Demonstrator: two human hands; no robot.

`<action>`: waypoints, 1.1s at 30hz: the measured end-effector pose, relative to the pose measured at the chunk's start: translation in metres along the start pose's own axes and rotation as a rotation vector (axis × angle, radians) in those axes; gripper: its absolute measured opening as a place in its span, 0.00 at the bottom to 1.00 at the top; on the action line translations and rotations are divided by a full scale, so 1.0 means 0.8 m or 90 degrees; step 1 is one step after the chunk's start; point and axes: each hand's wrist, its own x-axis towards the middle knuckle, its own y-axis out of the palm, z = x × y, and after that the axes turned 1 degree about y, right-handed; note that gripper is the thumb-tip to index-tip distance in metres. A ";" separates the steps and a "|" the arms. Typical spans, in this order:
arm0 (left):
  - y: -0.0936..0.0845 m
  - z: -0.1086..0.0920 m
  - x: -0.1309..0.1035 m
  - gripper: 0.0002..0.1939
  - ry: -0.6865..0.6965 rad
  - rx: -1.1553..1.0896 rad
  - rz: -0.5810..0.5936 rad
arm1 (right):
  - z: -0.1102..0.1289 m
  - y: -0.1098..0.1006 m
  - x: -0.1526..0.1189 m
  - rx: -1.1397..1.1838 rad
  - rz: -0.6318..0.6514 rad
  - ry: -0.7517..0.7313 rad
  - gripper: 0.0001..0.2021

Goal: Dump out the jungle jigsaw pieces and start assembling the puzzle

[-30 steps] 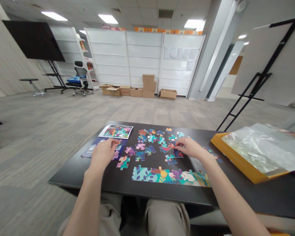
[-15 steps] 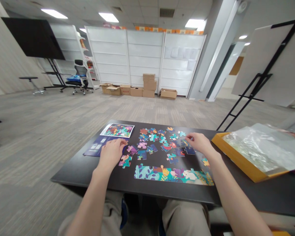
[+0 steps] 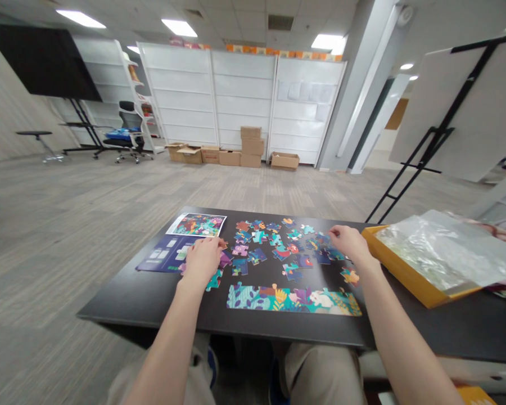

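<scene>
Okay so the right hand (image 3: 340,237) just slid to the right-side puzzle pieces (image 3: 321,257), fingers pinched narrow, left hand (image 3: 205,254) over the left ones, can't tell if either's holding anything, and the joined strip (image 3: 295,301) hasn't grown.

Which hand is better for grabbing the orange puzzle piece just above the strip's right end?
Probably the right hand: it's near the orange piece, though I can't tell whether it holds something. The left hand is much farther away, beside the purple sheet.
</scene>
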 end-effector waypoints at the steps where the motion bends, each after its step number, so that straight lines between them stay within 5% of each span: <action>1: 0.001 0.001 0.000 0.17 0.000 0.002 -0.001 | -0.007 0.000 0.003 -0.004 0.003 0.011 0.14; 6: 0.008 0.003 -0.005 0.22 0.040 0.038 0.002 | -0.023 0.011 0.014 -0.004 0.021 0.000 0.14; 11: 0.007 -0.005 -0.015 0.25 0.048 0.032 -0.016 | 0.012 0.040 0.012 0.016 0.030 -0.212 0.17; 14: 0.005 -0.008 -0.022 0.23 0.064 -0.009 -0.039 | 0.021 0.048 0.012 0.014 0.045 -0.252 0.18; 22: 0.013 0.000 -0.038 0.16 0.179 -0.081 -0.033 | -0.052 0.026 0.029 0.028 0.026 -0.002 0.17; 33: 0.017 0.005 -0.037 0.14 0.277 -0.137 -0.018 | -0.083 -0.008 0.019 0.136 0.038 0.088 0.12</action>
